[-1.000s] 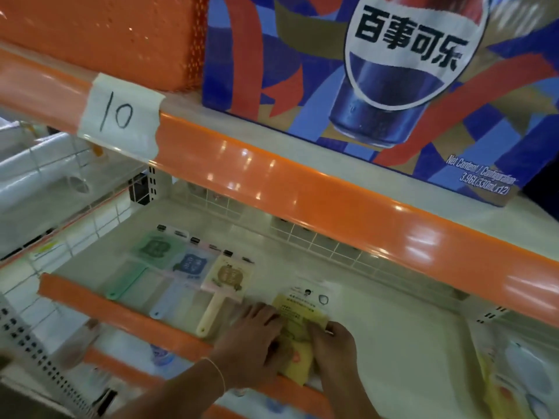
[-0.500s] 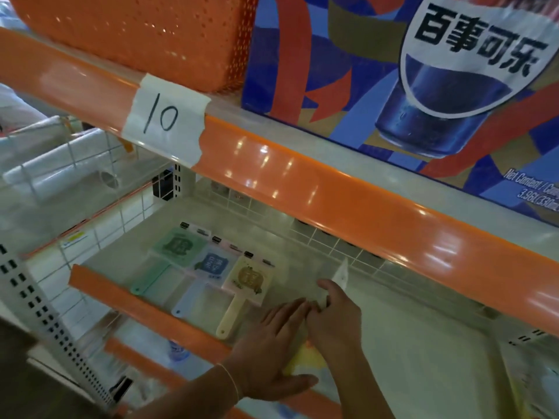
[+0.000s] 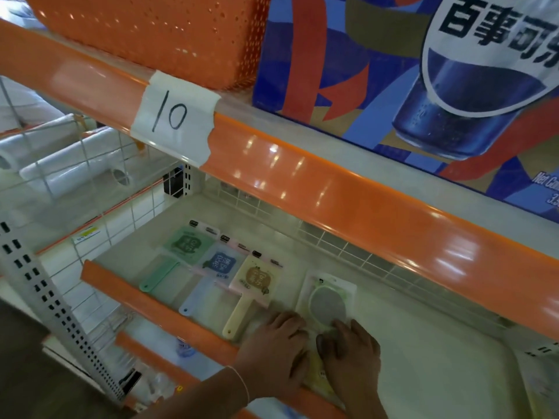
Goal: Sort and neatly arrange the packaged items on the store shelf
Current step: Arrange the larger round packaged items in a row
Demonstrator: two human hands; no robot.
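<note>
Head view: two hands flatten a packaged item on the lower store shelf.

Low in the frame's centre, the left hand [image 3: 276,353] and right hand [image 3: 351,355] lie palm-down with fingers spread, pressing on a pack with a round grey disc [image 3: 328,306] and gripping nothing; a yellow pack [image 3: 317,376] shows beneath them. To the left lie three paddle-shaped packs in a row, just beside each other: green [image 3: 181,249], blue [image 3: 216,267], cream [image 3: 255,281]. All rest on the pale shelf [image 3: 438,373]. At upper left a paper label "10" [image 3: 174,117] is taped to the orange shelf edge [image 3: 348,201]; a cola carton [image 3: 423,86] fills the upper right.
</note>
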